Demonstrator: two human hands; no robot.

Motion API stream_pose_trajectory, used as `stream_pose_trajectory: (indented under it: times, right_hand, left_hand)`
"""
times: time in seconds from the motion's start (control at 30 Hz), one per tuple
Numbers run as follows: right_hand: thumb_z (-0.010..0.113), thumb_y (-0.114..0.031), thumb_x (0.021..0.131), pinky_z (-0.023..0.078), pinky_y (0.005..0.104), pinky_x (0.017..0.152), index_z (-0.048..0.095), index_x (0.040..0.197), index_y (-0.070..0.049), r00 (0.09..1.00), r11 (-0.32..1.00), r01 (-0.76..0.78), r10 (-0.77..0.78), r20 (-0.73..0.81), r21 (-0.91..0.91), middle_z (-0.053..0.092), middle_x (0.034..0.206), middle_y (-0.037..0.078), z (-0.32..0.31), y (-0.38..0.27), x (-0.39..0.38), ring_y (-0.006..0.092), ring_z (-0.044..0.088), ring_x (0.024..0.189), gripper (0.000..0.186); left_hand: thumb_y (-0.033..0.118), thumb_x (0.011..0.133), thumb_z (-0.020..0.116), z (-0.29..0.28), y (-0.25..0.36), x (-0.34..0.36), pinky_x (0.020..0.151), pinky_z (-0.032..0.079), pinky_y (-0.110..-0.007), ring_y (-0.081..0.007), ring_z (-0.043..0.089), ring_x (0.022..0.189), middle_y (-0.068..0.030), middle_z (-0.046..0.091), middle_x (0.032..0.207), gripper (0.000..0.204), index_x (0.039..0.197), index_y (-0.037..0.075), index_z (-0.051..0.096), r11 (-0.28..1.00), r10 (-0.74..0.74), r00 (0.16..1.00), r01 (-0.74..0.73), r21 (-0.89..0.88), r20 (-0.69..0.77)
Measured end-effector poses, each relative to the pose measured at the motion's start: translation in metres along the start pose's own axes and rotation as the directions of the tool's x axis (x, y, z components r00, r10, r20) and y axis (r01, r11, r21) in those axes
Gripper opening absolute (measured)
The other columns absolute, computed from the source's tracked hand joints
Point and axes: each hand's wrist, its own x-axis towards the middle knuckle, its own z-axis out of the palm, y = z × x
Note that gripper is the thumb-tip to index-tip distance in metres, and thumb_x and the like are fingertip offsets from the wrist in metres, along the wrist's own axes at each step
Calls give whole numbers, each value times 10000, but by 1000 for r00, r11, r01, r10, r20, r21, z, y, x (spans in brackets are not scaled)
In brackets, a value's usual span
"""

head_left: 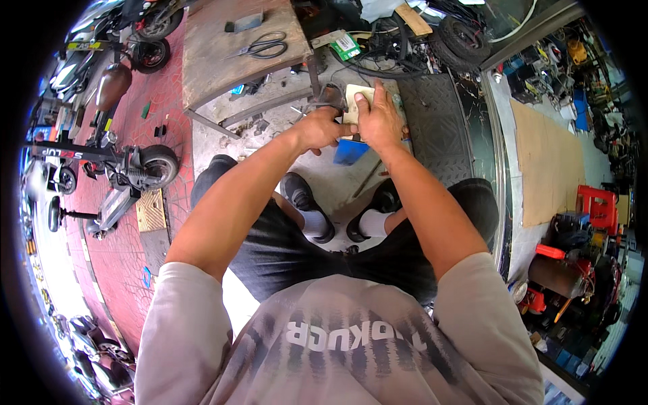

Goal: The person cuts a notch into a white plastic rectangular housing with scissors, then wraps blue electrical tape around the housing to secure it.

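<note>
Out in front of me, above a blue box point(350, 152), both hands are on a pale yellow flat block point(354, 101). My right hand point(381, 120) grips its right side, with the thumb on the face and the fingers stretched along the far edge. My left hand point(320, 129) is closed at the block's lower left, its thumb against the near edge and its other fingers curled below. The palms hide part of the block. A dark rounded metal piece point(330, 96) sits just beyond my left hand.
Black-handled scissors point(265, 46) lie on a worn wooden table point(209, 61) at far left. A green-and-white box point(345, 46), cables and a small tyre point(464, 40) clutter the far side. An electric scooter point(121, 162) stands left; a red stool point(598, 208) is right.
</note>
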Motion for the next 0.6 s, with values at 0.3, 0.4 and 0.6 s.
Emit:
stream_pose_trajectory:
  times: [0.3, 0.4, 0.6]
  right_hand:
    - [786, -445, 959, 587, 363, 749, 691, 1270, -14, 489, 894, -447, 213, 846, 34, 779, 1096, 116, -87, 16, 25, 206, 768, 896, 540]
    - [774, -441, 971, 582, 335, 730, 730, 1158, -30, 455, 883, -465, 183, 872, 57, 790, 997, 86, -87, 17, 29, 198, 768, 884, 454]
    - [738, -379, 1013, 600, 345, 751, 727, 1179, 20, 382, 953, -301, 107, 918, 14, 784, 1014, 107, -80, 15, 45, 196, 765, 867, 432]
  left_hand:
    - [585, 949, 731, 2, -6, 14, 581, 624, -415, -264, 774, 913, -204, 750, 1145, 722, 1343, -14, 641, 993, -12, 999, 17, 113, -45]
    - [614, 979, 680, -2, -5, 14, 707, 618, -445, -313, 762, 977, -232, 752, 1130, 712, 1311, -16, 670, 984, -20, 1000, 20, 180, -3]
    - [680, 1022, 557, -16, 6, 12, 1005, 508, -496, -448, 692, 1112, -276, 738, 1109, 755, 1211, -33, 716, 908, 20, 992, -71, 412, 128]
